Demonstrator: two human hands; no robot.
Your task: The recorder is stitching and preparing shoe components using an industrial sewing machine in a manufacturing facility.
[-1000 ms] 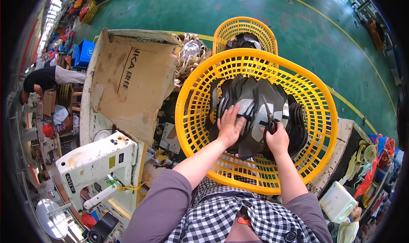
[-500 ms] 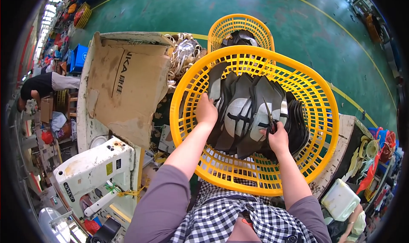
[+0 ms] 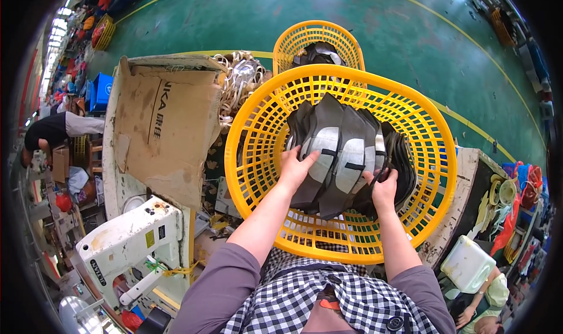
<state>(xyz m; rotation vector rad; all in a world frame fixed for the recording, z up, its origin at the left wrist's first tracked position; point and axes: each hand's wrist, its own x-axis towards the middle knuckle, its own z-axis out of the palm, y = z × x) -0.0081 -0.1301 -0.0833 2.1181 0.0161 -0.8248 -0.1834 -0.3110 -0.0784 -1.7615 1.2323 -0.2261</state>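
A large yellow plastic basket (image 3: 236, 136) holds a standing row of dark grey cut pieces (image 3: 328, 114) with silvery patches and short black strips. My left hand (image 3: 297, 169) grips the left side of the row, its thumb lying across a silvery patch. At the row's right side is my right hand (image 3: 384, 188), fingers curled around the black-handled scissors (image 3: 381, 176) while its fingertips touch the pieces. The scissor blades are hidden now. More black pieces (image 3: 406, 164) lean together just right of that hand.
A smaller yellow basket (image 3: 318, 24) with dark pieces stands beyond. On the left are a cardboard sheet (image 3: 182, 123) and a white sewing machine (image 3: 132, 240). A white plastic jug (image 3: 468, 265) stands at right, near another person (image 3: 489, 310). A second person (image 3: 50, 132) bends over far left.
My left hand has brought the separate piece at the left against the row and moved slightly right and down. The scissor blades, upright before, no longer show.
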